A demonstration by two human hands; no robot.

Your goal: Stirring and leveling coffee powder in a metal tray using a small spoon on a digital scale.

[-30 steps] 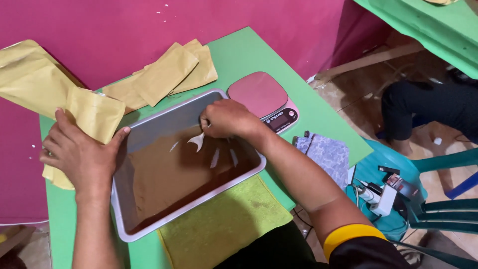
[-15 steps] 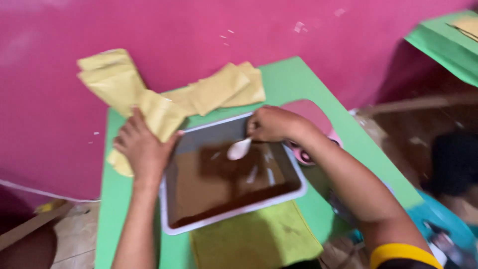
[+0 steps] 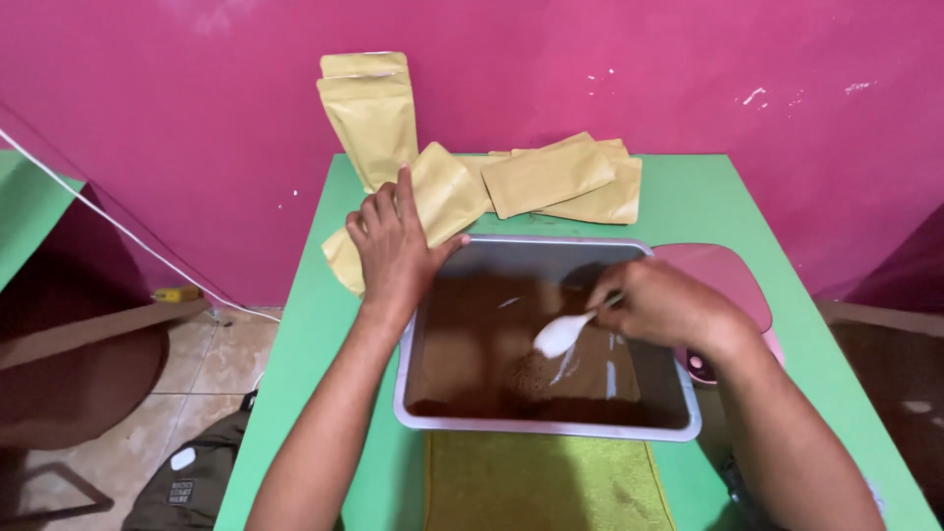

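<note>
Since a moment ago the view has swung square onto the green table [image 3: 688, 197], and the white spoon [image 3: 559, 335] has dropped lower into the brown powder [image 3: 472, 344], so scooping looks under way. Nearest, a yellow-green cloth [image 3: 541, 482] lies at six o'clock. Beyond it, in the metal tray [image 3: 551, 427], the right hand [image 3: 669, 305] pinches the spoon's handle; at ten o'clock the left hand [image 3: 393, 251] grips a tan pouch [image 3: 442, 192]. More pouches [image 3: 560, 177] lie at twelve.
</note>
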